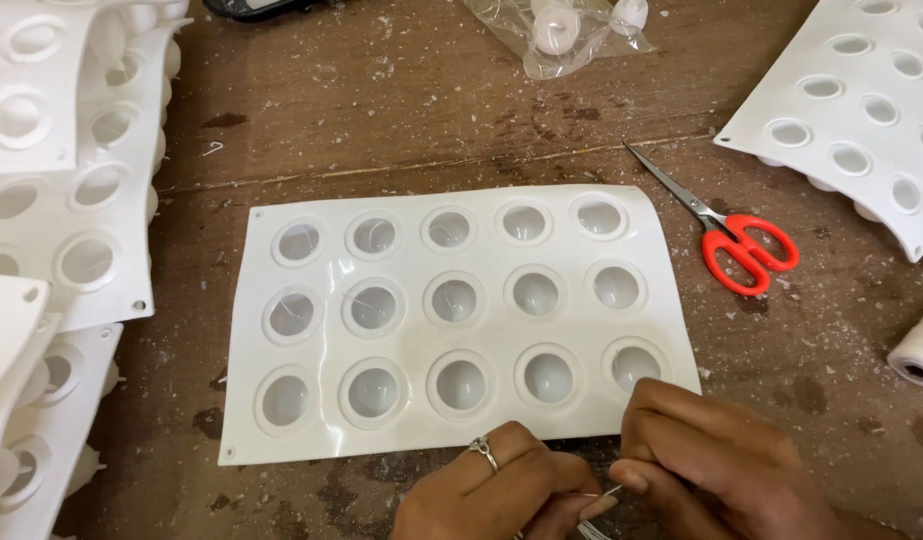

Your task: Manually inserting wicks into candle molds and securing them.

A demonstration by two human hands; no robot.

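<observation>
The wooden counter (402,120) is worn and speckled with white flecks. Stacks of white moulds (52,200) with round cups fill its left side, piled overlapping, and another mould (862,110) lies at the far right corner.

In the middle, flat and square to the person, lies a white mould tray (462,320) with three rows of five round cups. Several cups on its left and far side already have a thin strand curled inside; the near-right ones look bare, though that is hard to tell. It sits just beyond the hands, within easy reach.

At the near edge the left hand (497,490), a ring on one finger, and the right hand (712,470) meet. Both are closed in a pinch on thin whitish wicks (597,500), the fingertips drawn together, apparently to separate one strand from a small bunch. The right hand touches the tray's near edge.

Right of the tray lie red-handled scissors (732,235), blades closed. A spool of white thread (917,350) sits at the right edge. At the far side lies a clear plastic bag (562,35) holding small white pieces.
</observation>
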